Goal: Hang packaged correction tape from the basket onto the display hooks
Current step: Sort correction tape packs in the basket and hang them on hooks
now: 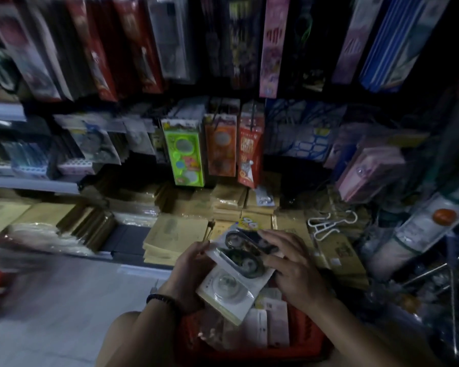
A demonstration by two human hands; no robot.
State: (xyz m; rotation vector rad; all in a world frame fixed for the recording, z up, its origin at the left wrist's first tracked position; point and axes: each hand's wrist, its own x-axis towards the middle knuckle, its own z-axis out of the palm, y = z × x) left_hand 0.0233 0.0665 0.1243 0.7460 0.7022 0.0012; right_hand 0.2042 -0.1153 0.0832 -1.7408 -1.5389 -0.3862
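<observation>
The shop is dark and a bit blurry. Packs hang in rows on the display hooks [252, 112] above a low shelf [170, 234] full of brown paper pads. The floor [51, 300] is pale. The left hand [194, 263] and right hand [294, 266] hold a stack of correction tape packs [239, 263], fingers closed on them, just above the red basket [249, 348].

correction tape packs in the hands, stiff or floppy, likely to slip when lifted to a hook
Probably fairly stiff: the correction tape packs are flat cards with moulded plastic blisters. Likely light, as the left hand and right hand hold several fanned. The glossy fronts may slide over each other.
</observation>
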